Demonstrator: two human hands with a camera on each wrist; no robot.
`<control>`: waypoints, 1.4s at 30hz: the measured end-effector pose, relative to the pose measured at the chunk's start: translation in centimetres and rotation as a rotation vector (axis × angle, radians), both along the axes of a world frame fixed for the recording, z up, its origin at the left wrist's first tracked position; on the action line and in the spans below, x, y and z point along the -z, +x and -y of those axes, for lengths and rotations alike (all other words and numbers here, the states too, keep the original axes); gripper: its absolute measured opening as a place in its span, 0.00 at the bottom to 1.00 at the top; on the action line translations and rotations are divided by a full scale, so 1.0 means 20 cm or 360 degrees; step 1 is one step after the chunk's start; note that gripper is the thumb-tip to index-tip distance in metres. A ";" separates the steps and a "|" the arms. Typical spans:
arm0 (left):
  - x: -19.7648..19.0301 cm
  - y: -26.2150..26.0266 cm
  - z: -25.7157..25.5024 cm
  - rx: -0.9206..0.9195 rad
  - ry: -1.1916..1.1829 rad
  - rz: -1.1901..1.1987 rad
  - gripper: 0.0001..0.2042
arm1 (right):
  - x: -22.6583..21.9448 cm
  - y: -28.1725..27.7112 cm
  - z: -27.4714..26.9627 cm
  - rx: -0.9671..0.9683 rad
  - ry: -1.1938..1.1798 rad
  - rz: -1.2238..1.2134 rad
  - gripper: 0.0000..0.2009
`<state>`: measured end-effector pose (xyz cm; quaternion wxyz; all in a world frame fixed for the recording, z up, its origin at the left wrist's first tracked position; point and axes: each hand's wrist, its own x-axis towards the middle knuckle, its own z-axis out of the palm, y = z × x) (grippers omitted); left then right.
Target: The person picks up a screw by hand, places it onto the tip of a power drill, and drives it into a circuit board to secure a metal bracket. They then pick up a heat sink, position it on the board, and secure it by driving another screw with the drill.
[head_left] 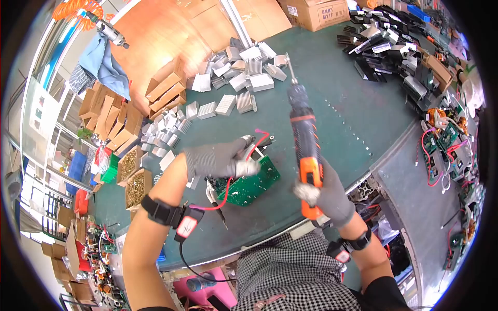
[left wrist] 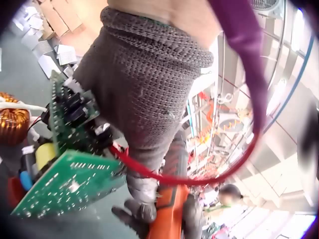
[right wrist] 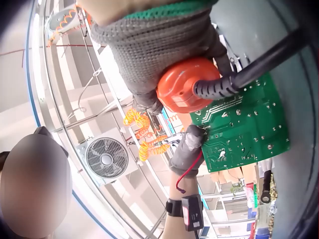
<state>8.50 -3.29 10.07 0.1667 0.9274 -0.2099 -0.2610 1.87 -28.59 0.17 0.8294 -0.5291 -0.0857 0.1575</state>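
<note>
My gloved right hand point(head_left: 332, 197) grips the orange and black electric screwdriver point(head_left: 310, 171), its bit pointing toward the table's far side. In the right wrist view the driver's orange end cap point(right wrist: 187, 84) sticks out of the right hand point(right wrist: 159, 50). My gloved left hand point(head_left: 220, 158) is at the green circuit board point(head_left: 251, 181), with its fingers curled at the board's upper edge. The board point(left wrist: 75, 184) is tilted, components on its far face. A red wire point(left wrist: 199, 180) with a purple end loops past the left hand point(left wrist: 144, 94).
Silver heat sinks point(head_left: 259, 81) lie in a pile at the back, smaller ones at the left. Boxes of screws point(head_left: 136, 189) stand at the left edge. Black heat sinks point(head_left: 371, 72) and several circuit boards point(head_left: 446, 140) are at the right. A second screwdriver point(head_left: 111, 33) hangs at upper left.
</note>
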 end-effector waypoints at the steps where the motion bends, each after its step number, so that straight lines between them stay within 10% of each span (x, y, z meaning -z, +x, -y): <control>1: -0.04 0.02 0.02 0.0030 0.0017 -0.0098 0.29 | 0.00 -0.04 0.05 -0.0017 -0.0023 -0.0001 0.35; 13: -0.02 0.01 -0.08 -0.0082 -0.0196 0.0906 0.18 | 0.06 -0.38 0.35 -0.0514 -0.0648 0.0059 0.42; 22: -0.14 -0.32 0.09 -0.0626 -0.1268 0.0194 0.17 | -0.01 -0.42 0.29 -0.0728 -0.0872 0.0309 0.42; 42: -0.08 -0.38 0.07 -0.1235 -0.1732 -0.0199 0.18 | -0.04 -0.46 0.29 -0.0711 -0.0968 0.0401 0.44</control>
